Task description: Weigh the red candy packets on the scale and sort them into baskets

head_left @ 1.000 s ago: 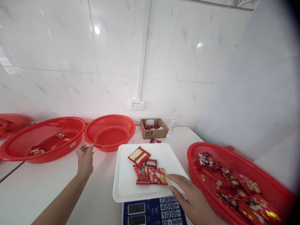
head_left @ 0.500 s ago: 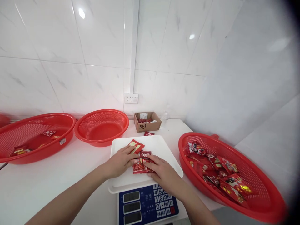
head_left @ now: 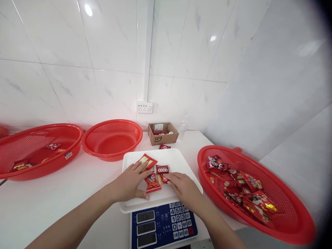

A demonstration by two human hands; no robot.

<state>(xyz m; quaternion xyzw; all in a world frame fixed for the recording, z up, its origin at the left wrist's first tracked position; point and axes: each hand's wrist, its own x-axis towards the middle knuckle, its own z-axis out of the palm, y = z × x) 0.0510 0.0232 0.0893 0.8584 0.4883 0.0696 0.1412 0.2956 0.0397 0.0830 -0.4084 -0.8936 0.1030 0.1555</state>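
Several red snack packets [head_left: 153, 173] lie on the white tray [head_left: 178, 162] of a blue electronic scale [head_left: 163, 224]. My left hand [head_left: 129, 181] rests on the tray's left side, its fingers stretched out and touching the packets. From the right, my right hand [head_left: 183, 186] lies flat on the tray with its fingertips on a packet. Neither hand has closed round anything.
A red basket [head_left: 290, 221] with several packets stands at the right. An empty red basket [head_left: 112, 140] and a larger one [head_left: 38, 150] holding a few packets stand at the left. A small cardboard box [head_left: 163, 134] and a lone packet [head_left: 164, 147] sit behind the tray, near the tiled wall.
My left hand came from the table's left onto the tray. Both hands now press on the packets, which have been pushed closer together.
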